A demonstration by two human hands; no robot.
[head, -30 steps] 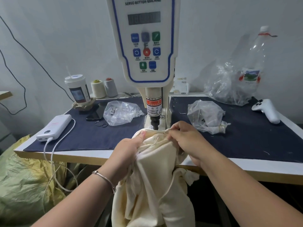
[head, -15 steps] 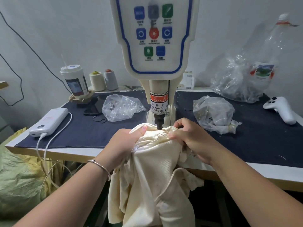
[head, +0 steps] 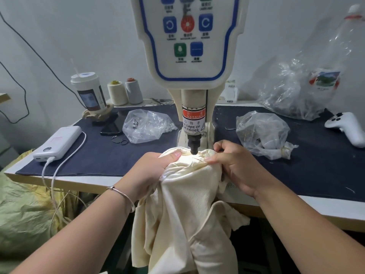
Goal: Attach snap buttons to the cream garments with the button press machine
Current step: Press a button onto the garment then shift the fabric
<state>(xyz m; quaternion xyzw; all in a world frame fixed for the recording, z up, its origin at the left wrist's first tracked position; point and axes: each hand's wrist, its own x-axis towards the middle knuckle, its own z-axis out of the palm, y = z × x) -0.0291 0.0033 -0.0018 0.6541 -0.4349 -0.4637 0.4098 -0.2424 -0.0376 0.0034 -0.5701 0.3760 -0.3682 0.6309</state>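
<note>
since the earlier frame the black press punch (head: 194, 144) came down onto the soft cream ribbed garment (head: 189, 194) at frame centre. left hand (head: 152, 173) and right hand (head: 235, 165) pinch it taut, apart beside the punch; light, limp cloth, probably best held near its edge.

Your cream ribbed garment (head: 183, 194) covers the lower die under the black punch tip (head: 194, 148) of the white button press machine (head: 187, 56), so you cannot tell whether a snap sits there. The machine's upper panel is cut off by the top edge. Contents of the crumpled clear plastic bags (head: 262, 133) are too small to identify.
</note>
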